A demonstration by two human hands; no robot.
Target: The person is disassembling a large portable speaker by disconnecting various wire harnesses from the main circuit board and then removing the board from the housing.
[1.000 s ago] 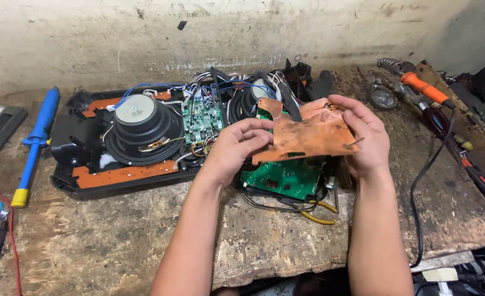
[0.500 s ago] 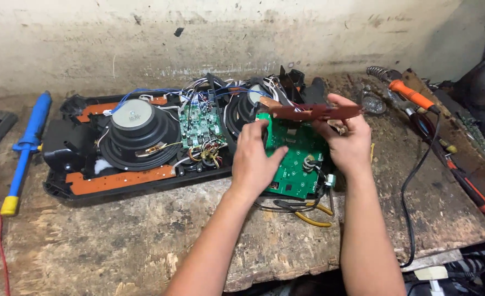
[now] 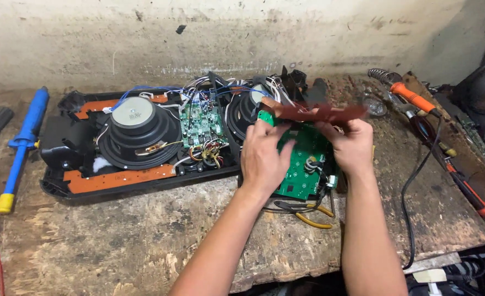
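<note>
Since a second ago we have tipped the brown board (image 3: 322, 113) up from lying flat under our palms to standing nearly edge-on to the camera, and in the last half second it has barely shifted. We hold it just above the green circuit board (image 3: 303, 164), toward the far right end of the opened speaker cabinet (image 3: 116, 181). Our left hand (image 3: 264, 156) is closed on the board's left end, fingers curled over the top edge and thumb underneath. Our right hand (image 3: 352, 145) pinches the right end the same way, fingers folded tight around the edge. The board is motion-blurred, so we cannot tell how far its far side clears the wiring behind it.

Below our hands the green circuit board lies tilted against the cabinet's right end, and yellow-handled pliers (image 3: 308, 216) rest on the bench just near of it. In the cabinet, the left speaker cone (image 3: 135, 123) sits well left of our hands, a smaller green board (image 3: 198, 123) with a tangle of wires lies between the two cones, and the right speaker cone (image 3: 248, 107) is partly hidden behind our left hand. A blue desoldering pump (image 3: 23, 145) lies at the far left of the worn wooden bench (image 3: 144, 246), and an orange-handled soldering iron (image 3: 410, 96) rests at the far right.
</note>
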